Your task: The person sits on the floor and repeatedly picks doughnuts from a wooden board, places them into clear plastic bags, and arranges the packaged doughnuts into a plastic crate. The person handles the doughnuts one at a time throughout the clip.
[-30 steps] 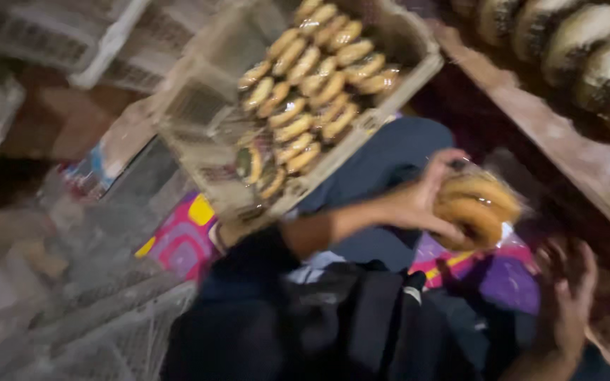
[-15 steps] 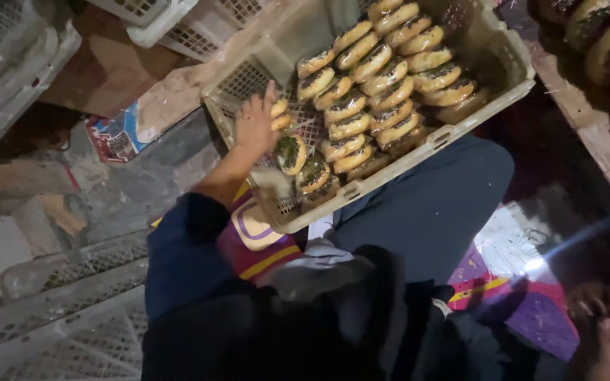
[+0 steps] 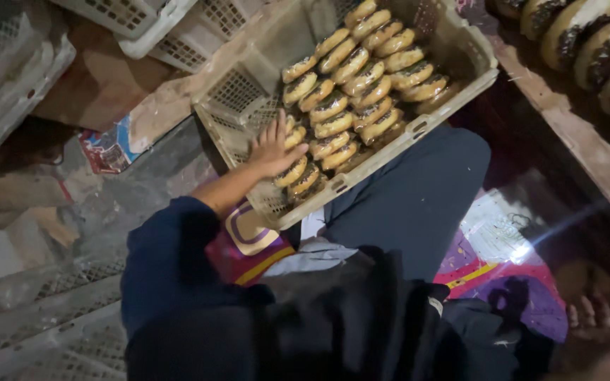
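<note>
A beige plastic crate [image 3: 418,130] rests tilted across my lap, filled with rows of glazed, dark-topped round buns [image 3: 361,85]. My left hand [image 3: 273,149] lies flat with fingers spread on the buns at the crate's near left corner, touching them without gripping any. My right hand [image 3: 601,331] is low at the bottom right, fingers apart and empty, next to a colourful mat [image 3: 503,261]. My dark sleeve and clothing fill the lower middle.
A wooden shelf [image 3: 573,127] at the right carries larger dark-topped buns [image 3: 601,42]. Empty white and grey crates [image 3: 142,21] are stacked at the top left and the lower left [image 3: 44,310]. A torn coloured wrapper [image 3: 111,149] lies on the floor.
A second ago my left hand held a bunch of buns near my lap. It moved up into the crate and now rests on the buns there. The view has shifted slightly.
</note>
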